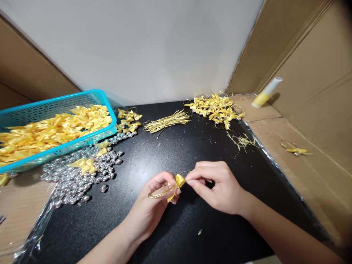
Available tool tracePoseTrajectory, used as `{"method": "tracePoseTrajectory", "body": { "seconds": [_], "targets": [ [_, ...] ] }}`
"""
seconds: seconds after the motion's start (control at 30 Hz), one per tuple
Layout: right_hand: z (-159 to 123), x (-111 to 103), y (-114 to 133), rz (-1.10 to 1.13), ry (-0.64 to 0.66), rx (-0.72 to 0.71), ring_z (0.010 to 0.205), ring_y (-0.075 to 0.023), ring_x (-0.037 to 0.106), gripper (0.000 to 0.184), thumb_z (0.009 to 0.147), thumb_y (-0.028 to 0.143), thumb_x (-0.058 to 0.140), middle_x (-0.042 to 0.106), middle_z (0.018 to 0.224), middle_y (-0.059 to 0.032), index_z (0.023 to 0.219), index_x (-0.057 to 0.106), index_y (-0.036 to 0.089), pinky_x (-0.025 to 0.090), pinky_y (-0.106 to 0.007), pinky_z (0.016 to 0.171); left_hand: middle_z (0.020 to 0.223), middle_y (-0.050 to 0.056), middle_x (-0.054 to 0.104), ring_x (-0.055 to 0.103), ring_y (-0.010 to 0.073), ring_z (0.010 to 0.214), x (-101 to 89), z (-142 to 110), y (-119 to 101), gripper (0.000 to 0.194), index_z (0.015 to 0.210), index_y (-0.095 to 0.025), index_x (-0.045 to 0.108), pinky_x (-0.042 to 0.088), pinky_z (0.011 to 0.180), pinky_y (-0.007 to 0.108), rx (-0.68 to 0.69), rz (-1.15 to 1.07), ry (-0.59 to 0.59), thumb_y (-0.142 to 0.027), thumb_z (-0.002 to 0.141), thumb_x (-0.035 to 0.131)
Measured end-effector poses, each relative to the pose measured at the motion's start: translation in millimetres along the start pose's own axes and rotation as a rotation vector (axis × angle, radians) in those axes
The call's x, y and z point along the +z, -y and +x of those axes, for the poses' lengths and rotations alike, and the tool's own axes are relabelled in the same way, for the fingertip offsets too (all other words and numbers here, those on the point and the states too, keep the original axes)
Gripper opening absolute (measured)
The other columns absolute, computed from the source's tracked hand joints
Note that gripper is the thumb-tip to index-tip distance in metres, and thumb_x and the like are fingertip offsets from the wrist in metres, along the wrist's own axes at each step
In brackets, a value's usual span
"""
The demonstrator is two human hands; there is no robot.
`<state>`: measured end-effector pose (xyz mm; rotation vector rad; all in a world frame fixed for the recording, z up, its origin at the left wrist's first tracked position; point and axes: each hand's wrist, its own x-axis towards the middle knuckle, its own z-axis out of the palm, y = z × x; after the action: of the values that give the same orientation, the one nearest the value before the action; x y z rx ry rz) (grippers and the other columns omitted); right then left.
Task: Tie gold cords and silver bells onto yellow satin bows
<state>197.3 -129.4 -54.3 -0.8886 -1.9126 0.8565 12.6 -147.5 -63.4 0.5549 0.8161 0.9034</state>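
Observation:
Above the near middle of the black table, my left hand [156, 196] pinches a yellow ribbon bow [180, 180] between thumb and fingers. A gold cord [161, 193] loops out from the bow across the left palm. My right hand [216, 187] is closed, thumb against forefinger, at the bow's right side. A thin strand of the cord runs from the bow to these fingertips. Whether a bell hangs on this bow is hidden by the left fingers.
A turquoise basket [108, 106] of yellow bows stands at the left, with silver bells [74, 183] spilled before it. Behind lie a bundle of gold cords [167, 121] and a pile of corded bows [216, 108]. Cord scraps [242, 140] and a leaning tube [266, 92] are at the right.

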Motion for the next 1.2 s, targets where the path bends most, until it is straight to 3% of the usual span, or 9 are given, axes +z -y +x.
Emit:
{"method": "tracePoseTrajectory", "body": {
  "seconds": [1.2],
  "targets": [
    [-0.1,-0.5,0.3,-0.094,0.019,-0.056,0.052,-0.0089,0.045,0.016,0.083,0.007,0.055,0.048,0.055,0.0028,0.075,0.067,0.014,0.037,-0.021,0.052,0.062,0.000,0.063,0.048,0.0091,0.056,-0.5,1.1,0.9,0.017,0.064,-0.016,0.065,0.040,0.053,0.018,-0.025,0.032,-0.018,-0.023,0.068,0.080]
  ]
}}
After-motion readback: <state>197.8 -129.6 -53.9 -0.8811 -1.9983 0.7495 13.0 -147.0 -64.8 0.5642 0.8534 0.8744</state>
